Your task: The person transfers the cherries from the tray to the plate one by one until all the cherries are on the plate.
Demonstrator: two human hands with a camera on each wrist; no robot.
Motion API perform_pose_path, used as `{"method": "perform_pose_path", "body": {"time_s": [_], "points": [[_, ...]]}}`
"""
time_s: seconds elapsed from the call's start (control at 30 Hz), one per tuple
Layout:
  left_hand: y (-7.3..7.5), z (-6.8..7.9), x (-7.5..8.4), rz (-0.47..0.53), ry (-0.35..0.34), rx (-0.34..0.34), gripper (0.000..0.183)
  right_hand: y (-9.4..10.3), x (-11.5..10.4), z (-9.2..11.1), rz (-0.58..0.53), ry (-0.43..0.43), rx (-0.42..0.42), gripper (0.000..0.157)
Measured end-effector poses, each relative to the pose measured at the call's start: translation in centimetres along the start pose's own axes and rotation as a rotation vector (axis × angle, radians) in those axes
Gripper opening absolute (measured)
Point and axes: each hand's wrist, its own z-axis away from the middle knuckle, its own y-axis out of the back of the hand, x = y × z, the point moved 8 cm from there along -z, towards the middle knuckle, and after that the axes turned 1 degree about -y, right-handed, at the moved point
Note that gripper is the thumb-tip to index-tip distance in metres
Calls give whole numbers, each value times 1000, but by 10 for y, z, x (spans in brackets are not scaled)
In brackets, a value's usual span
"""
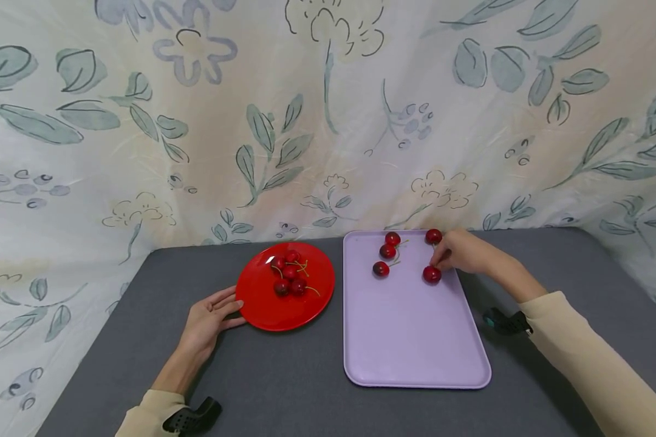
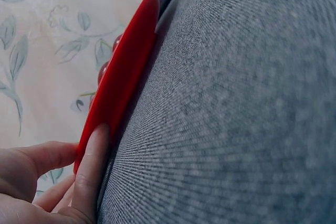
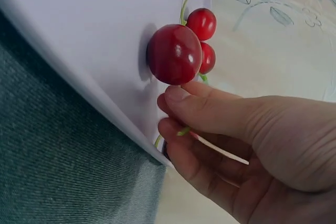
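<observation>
My left hand [image 1: 206, 320] pinches the near-left rim of a round red plate [image 1: 279, 312]; in the left wrist view the thumb lies along the edge and a finger [image 2: 92, 166] reaches under it. Several cherries with green stems [image 1: 290, 273] sit grouped on the plate. Over the right edge of a lilac tray [image 1: 407, 334], my right hand [image 1: 464, 252] pinches the stem of a dark red cherry [image 3: 175, 54] between thumb and fingers. The stem's green end [image 3: 184, 131] pokes out below the thumb. Another cherry [image 1: 433, 237] lies just beyond these fingers, at the tray's far right corner.
Three more cherries [image 1: 387, 251] lie in a loose column on the tray's far half. Plate and tray stand side by side on a dark grey tabletop [image 1: 284, 382]. A floral curtain [image 1: 208, 152] hangs behind the table's far edge.
</observation>
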Motion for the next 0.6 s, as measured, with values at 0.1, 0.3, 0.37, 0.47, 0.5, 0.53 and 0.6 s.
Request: {"method": "perform_pose_path", "body": {"time_s": [0.1, 0.3, 0.37, 0.47, 0.5, 0.53, 0.6], "points": [[0, 0, 0, 1, -2, 1, 51, -1, -3, 2, 42, -22, 1, 9], [0, -2, 1, 0, 2, 0, 52, -2, -5, 3, 106, -61, -1, 8], [0, -2, 2, 0, 0, -2, 51, -2, -5, 3, 105, -63, -8, 7], [0, -3, 2, -1, 0, -4, 50, 0, -7, 4, 70, -68, -10, 7], [0, -3, 2, 0, 1, -3, 50, 0, -7, 5, 48, -74, -8, 7], [1, -4, 2, 0, 2, -4, 50, 2, -8, 5, 30, -82, -4, 7], [1, -4, 3, 1, 4, -6, 50, 4, -8, 6, -2, -99, 6, 7]]}}
